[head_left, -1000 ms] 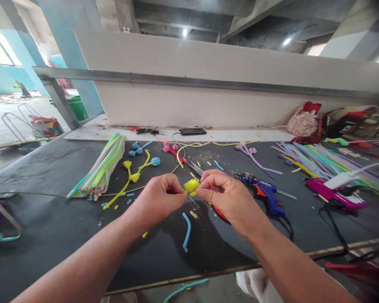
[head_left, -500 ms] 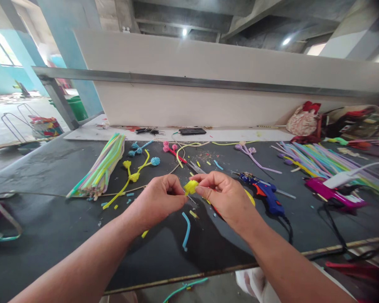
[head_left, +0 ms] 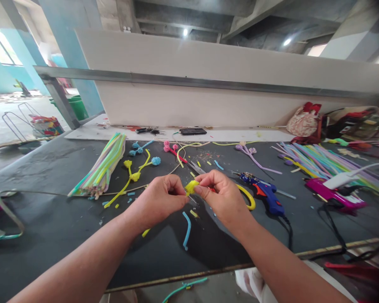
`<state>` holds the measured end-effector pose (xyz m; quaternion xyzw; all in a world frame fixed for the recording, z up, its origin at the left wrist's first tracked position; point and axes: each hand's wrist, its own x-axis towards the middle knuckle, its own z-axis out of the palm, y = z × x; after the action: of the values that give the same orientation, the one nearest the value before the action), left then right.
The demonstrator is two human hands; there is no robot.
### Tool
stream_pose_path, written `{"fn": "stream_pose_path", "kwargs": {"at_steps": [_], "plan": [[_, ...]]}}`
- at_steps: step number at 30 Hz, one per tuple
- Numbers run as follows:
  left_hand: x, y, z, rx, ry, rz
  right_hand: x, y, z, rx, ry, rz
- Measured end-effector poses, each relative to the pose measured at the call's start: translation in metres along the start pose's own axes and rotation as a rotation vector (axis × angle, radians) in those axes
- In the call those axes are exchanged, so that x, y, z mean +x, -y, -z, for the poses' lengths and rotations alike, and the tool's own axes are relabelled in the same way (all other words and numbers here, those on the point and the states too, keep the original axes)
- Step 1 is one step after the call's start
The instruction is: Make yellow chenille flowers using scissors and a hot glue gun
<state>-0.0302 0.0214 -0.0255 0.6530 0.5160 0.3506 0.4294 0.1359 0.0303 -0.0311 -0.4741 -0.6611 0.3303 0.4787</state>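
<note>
Two bare hands are meeting over the middle of a dark table (head_left: 50, 227). The left hand (head_left: 159, 200) is pinching a thin pin, barely visible, with thumb and forefinger pressed together. The right hand (head_left: 222, 195) is pinching a small yellow bud (head_left: 191, 187) of rolled straw, held just above the table between the two sets of fingertips. A yellow strip (head_left: 248, 195) is curling out from behind the right hand; it looks like the bud's loose tail.

Risks, as a judgement: the bud is being held only by fingertip pressure, so a loosened pinch could be letting the roll spring open. The pin could be pricking a fingertip, since the fingers are crowding close around it. The blue glue gun (head_left: 267, 194) is lying just right of the right hand, and its tip may be hot; a wrist drifting right could be brushing it.

Counts: two hands. One bud in hand. One blue glue gun, and one pink one (head_left: 331, 194) farther right. Two straw bundles: one far left (head_left: 102, 168), one far right (head_left: 322, 162). Finished flower stems are lying beyond the hands: one yellow (head_left: 131, 179), one blue (head_left: 139, 148), one pink (head_left: 173, 151), one purple (head_left: 254, 158). One blue straw piece (head_left: 187, 229) is lying near the hands. Small cut scraps are too many to count.
</note>
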Motion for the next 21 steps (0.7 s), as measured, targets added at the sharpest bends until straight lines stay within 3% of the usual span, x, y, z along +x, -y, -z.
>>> {"fn": "stream_pose_path", "kwargs": {"at_steps": [15,21], "plan": [[0.0002,-0.0007,0.0008,-0.119,0.005,0.005,0.0000,-0.0045,0.0054,0.227,0.054,0.045],[-0.0009,-0.0011,0.0010,-0.135,0.035,-0.013,0.0007,-0.0084,0.0091,0.167,0.222,0.070]]}}
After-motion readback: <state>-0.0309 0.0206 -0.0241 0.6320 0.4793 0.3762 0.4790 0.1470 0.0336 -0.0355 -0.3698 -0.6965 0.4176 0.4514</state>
